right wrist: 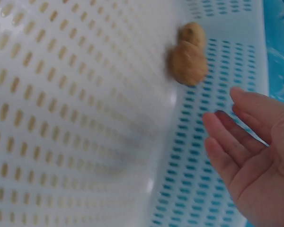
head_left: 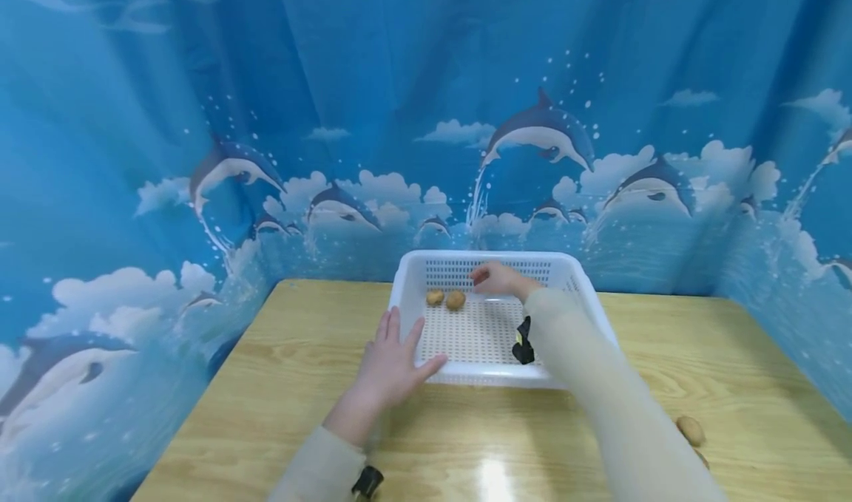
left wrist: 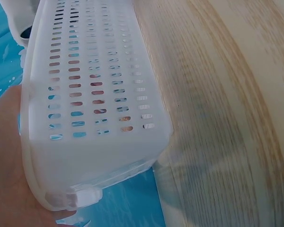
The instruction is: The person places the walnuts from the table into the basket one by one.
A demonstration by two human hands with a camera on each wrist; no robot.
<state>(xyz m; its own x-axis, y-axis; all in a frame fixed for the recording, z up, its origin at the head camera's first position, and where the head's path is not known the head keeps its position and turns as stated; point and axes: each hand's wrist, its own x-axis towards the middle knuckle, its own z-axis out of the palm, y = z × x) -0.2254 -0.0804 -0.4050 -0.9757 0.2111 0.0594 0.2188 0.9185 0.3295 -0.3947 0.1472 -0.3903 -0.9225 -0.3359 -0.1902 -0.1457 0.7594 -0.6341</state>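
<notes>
A white plastic basket (head_left: 489, 372) with slotted walls stands at the back of the table. Two small brown potatoes lie together inside it by the far wall: one potato (head_left: 435, 297) on the left, the other potato (head_left: 455, 300) beside it. My right hand (head_left: 495, 279) is inside the basket, just right of them, with loosely bent fingers and nothing held. In the right wrist view its palm (right wrist: 260, 156) shows, apart from the potatoes. My left hand (head_left: 389, 361), fingers spread, rests at the basket's near left corner; the left wrist view shows it along the rim (left wrist: 26, 142).
The wooden table (head_left: 319, 354) extends around the basket. On its right side lies another potato (head_left: 690, 430), with one more partly hidden behind my right sleeve (head_left: 619, 391). A blue dolphin-print curtain (head_left: 399, 117) hangs directly behind the table.
</notes>
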